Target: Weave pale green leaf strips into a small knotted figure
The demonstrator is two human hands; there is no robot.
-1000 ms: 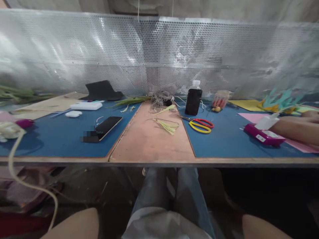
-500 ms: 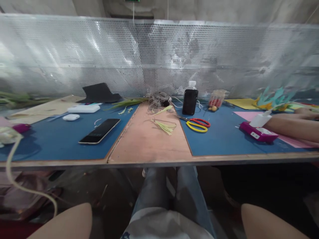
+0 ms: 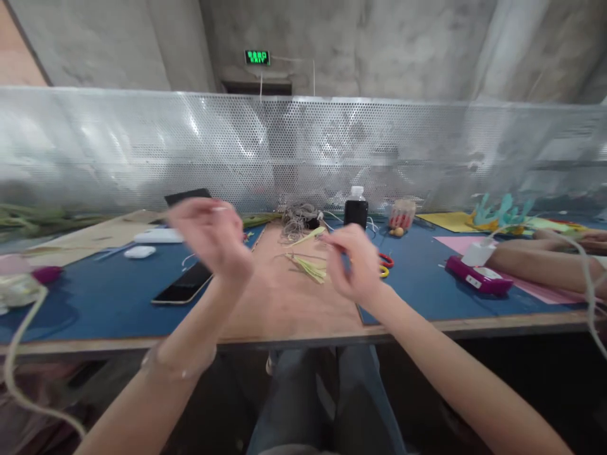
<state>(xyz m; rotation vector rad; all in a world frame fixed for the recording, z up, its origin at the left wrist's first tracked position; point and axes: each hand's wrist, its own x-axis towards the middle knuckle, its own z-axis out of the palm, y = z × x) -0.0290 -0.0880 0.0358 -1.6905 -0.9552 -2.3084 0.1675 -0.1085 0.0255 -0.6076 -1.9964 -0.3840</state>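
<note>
My left hand (image 3: 211,237), smeared by motion, is raised above the black phone (image 3: 187,284) on the left mat; its finger positions are unclear. Over the right edge of the bare wood strip is my right hand (image 3: 355,262), loosely curled, thumb apart from the fingers, with nothing visible between them. It partly covers the scissors, whose red handle (image 3: 386,260) and yellow handle (image 3: 384,272) show beside it. Between my hands lies a pale green husk bundle (image 3: 310,268), with a tangle of grey string (image 3: 298,222) behind it.
A dark bottle (image 3: 356,213) and a jar with red contents (image 3: 401,216) stand at the back. At right are a magenta power strip (image 3: 478,276) and another person's arm (image 3: 540,265). A white case (image 3: 140,251) lies left; a perforated metal screen (image 3: 317,145) runs behind.
Both my hands have come up into view over the table; earlier neither showed. The view has tilted upward, revealing more wall and a green exit sign. My right hand now partly covers the scissors.
</note>
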